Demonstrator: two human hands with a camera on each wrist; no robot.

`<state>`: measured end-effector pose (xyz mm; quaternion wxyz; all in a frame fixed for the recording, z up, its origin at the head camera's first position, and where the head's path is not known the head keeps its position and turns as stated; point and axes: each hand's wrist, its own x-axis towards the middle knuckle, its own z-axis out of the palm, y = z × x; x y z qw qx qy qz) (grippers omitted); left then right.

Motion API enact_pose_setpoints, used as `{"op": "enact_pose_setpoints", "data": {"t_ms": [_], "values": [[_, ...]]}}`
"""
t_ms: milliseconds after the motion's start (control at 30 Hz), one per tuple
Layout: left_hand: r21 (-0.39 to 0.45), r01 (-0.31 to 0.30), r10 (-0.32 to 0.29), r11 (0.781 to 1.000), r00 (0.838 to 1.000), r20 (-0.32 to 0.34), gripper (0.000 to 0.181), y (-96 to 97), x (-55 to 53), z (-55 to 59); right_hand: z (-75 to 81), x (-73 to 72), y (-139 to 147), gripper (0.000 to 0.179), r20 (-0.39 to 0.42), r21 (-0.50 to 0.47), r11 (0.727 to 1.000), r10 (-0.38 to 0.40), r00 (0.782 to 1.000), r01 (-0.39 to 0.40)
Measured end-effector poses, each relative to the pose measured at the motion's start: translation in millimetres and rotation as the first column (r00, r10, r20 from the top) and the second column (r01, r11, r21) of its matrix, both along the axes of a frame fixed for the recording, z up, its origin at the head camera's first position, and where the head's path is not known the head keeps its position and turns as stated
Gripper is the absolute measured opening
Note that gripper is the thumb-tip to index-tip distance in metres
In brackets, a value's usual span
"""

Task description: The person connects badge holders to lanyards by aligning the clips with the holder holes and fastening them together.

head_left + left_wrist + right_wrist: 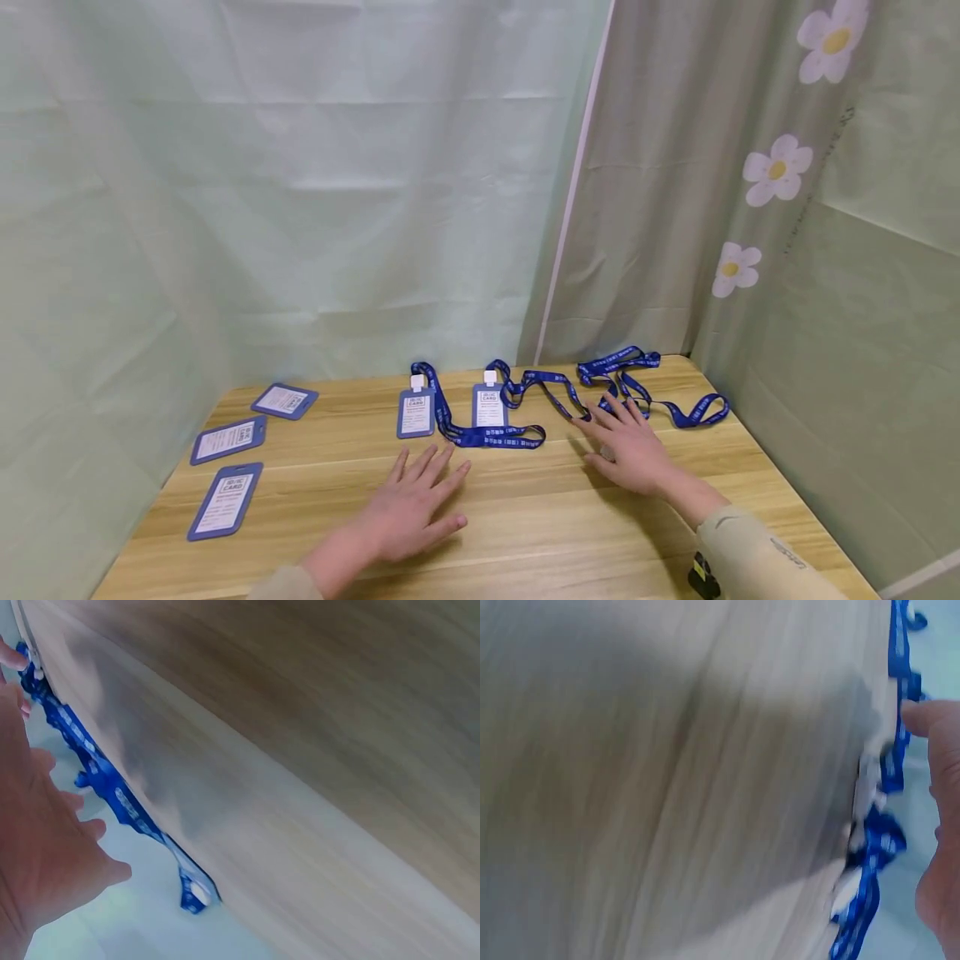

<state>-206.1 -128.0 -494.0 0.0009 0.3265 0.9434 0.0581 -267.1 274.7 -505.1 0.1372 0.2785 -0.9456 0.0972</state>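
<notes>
My left hand hovers low over the table with its fingers spread and nothing in it. Just beyond its fingertips lies a blue card holder with a white clip and a dark blue lanyard. A second clipped card holder lies to its right, partly covered by lanyard strap. My right hand, fingers spread and holding nothing, is close to a loose tangle of blue lanyards; whether its fingertips touch the strap cannot be told. In the wrist views both the left hand and right hand look empty.
Three loose blue card holders lie along the left side: one at the back, one in the middle, one in front. A small black object shows by the right sleeve. Curtains enclose the wooden table.
</notes>
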Motion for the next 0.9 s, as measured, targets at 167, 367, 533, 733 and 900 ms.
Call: {"op": "enact_pose_setpoints", "data": {"t_ms": [167,367,533,733,900], "values": [[-0.012,0.068,-0.067,0.998,0.996,0.052,0.072,14.8,4.8,2.7,7.0,2.9,26,0.062,0.020,0.062,0.997,0.037,0.999,-0.039],[-0.026,0.148,-0.146,0.989,0.988,0.055,0.073,48.0,5.9,12.0,11.4,2.7,43,0.058,-0.021,0.117,0.992,0.054,0.998,-0.051],[-0.050,0.203,-0.201,0.978,0.979,0.047,0.074,82.9,4.6,13.7,13.5,-2.1,45,0.052,-0.023,0.168,0.980,0.110,0.994,-0.105],[-0.064,0.237,-0.235,0.969,0.971,0.042,0.075,117.1,3.8,11.0,13.9,-5.1,44,0.047,-0.010,0.224,0.965,0.143,0.990,-0.137],[-0.059,0.253,-0.250,0.966,0.967,0.052,0.075,137.1,3.9,10.6,15.1,-8.1,43,0.042,-0.005,0.245,0.957,0.158,0.987,-0.152]]}}
